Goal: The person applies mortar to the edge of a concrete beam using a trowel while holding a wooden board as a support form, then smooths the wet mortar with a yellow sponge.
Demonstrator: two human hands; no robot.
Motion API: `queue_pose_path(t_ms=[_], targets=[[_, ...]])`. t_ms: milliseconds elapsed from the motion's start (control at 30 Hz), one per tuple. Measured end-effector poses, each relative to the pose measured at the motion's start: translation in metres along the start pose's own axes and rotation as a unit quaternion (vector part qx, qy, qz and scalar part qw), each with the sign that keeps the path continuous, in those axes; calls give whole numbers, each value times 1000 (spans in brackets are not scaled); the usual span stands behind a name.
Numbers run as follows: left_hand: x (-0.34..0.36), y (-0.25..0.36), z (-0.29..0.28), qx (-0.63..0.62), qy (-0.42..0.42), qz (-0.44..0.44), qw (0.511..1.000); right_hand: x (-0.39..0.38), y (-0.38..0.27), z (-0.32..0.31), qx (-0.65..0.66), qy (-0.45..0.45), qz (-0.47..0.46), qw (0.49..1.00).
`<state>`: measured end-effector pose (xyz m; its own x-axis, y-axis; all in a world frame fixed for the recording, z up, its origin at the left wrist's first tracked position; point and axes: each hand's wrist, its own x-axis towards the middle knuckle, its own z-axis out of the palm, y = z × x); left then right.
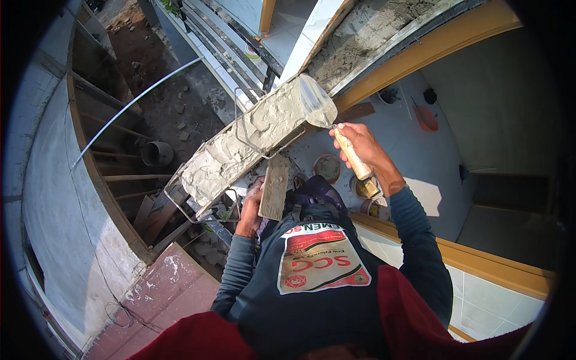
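Note:
My right hand (367, 149) is closed round the pale handle of a trowel (320, 103). The blade lies against the right end of a long strip of wet grey mortar (240, 141), which runs slantwise across the top of a narrow wall or beam. Below that strip, my left hand (252, 203) grips a flat rectangular board (275, 187) caked with mortar; its fingers are partly hidden. Bent metal rod clamps (241, 123) straddle the strip near its middle and at its lower left end.
A mortar-covered ledge (384, 39) continues at upper right beside a yellow-brown frame (438, 45). Several containers, one a round tub (327, 168), stand below my right hand. A bucket (157, 153) and loose planks (161, 219) lie lower left, near a thin pale pipe (135, 101).

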<state>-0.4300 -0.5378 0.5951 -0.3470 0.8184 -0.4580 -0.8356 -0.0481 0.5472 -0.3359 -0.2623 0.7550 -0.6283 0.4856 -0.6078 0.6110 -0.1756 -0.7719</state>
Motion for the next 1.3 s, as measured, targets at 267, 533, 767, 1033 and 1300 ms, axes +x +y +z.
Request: queue_pose_path(t_ms=[267,533,767,1033,1300], targets=[[-3,-2,-1,5,3,4,1000,5,0,11,72,-11,7,997],[-4,1,2,-7,-5,1,1000,-13,-3,21,74,-57,19,995],[-1,-4,0,-10,-2,-3,1000,-23,1,29,52,-130,36,989],[-4,-2,0,-12,-7,-8,1000,-23,-12,0,-89,-32,2,996],[-5,-8,-6,8,-7,-3,1000,-20,-34,-5,-86,-59,-28,994]])
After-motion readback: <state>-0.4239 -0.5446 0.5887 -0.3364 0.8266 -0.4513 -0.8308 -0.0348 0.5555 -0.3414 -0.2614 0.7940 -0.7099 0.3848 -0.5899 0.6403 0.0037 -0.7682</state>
